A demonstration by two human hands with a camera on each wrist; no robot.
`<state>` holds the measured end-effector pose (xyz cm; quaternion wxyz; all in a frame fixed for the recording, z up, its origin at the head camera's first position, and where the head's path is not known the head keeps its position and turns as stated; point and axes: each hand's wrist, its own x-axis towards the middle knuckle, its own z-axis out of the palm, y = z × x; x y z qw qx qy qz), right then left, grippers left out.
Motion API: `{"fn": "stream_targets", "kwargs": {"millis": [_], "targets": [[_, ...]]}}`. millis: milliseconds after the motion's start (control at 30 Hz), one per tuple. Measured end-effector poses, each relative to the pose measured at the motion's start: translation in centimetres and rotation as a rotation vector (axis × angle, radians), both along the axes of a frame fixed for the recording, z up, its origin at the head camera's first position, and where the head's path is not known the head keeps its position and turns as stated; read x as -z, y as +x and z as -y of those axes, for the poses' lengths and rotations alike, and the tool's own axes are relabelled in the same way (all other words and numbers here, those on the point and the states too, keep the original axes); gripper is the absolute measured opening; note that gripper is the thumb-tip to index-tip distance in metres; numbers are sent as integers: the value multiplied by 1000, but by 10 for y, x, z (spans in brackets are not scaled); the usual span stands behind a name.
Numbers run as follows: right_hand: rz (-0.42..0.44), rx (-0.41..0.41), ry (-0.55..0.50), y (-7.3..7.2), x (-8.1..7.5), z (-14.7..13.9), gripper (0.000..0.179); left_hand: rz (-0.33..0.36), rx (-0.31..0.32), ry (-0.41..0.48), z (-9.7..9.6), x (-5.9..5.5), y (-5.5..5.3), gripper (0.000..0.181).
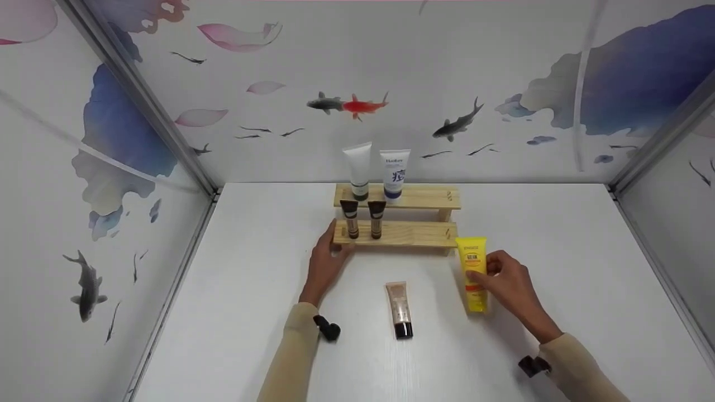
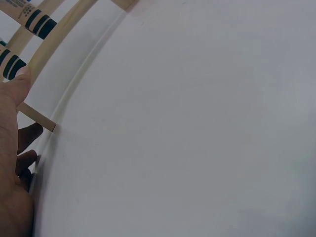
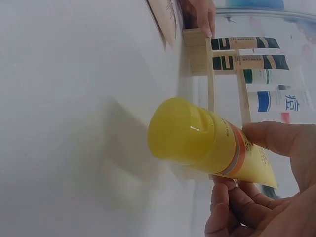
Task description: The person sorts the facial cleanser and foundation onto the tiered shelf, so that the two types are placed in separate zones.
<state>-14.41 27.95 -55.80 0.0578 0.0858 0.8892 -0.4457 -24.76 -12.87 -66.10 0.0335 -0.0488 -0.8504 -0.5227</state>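
Observation:
A yellow squeeze tube (image 1: 472, 257) is pinched between the thumb and fingers of my right hand (image 1: 513, 282), off the right front of a two-step wooden rack (image 1: 419, 233). Its yellow cap (image 3: 170, 131) points toward the right wrist camera. My left hand (image 1: 325, 267) grips the rack's left end; the thumb (image 2: 19, 88) lies on the lower shelf and the fingers are lower down beside the leg. Two small dark-capped tubes (image 1: 377, 219) stand on the lower step. A plain white tube (image 1: 359, 167) and a white tube with blue print (image 1: 395, 167) stand on the upper step.
A beige tube with a black cap (image 1: 399, 304) lies on the white table (image 1: 251, 268), in front of the rack and between the hands. Printed wall panels (image 1: 503, 67) close off the back and both sides.

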Motion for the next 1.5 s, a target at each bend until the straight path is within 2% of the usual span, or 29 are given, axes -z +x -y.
{"fn": "stream_targets", "kwargs": {"millis": [267, 567, 767, 1500], "targets": [[-17, 26, 21, -4, -8, -8, 61, 14, -10, 6, 0, -1, 0, 93], [-37, 50, 22, -6, -13, -13, 67, -3, -5, 6, 0, 0, 0, 93], [-93, 65, 27, -7, -15, -15, 63, -4, -10, -18, -1, 0, 0, 96], [-199, 115, 8, -14, -27, -20, 60, 4, 0, 11, 1, -2, 1, 94]]}}
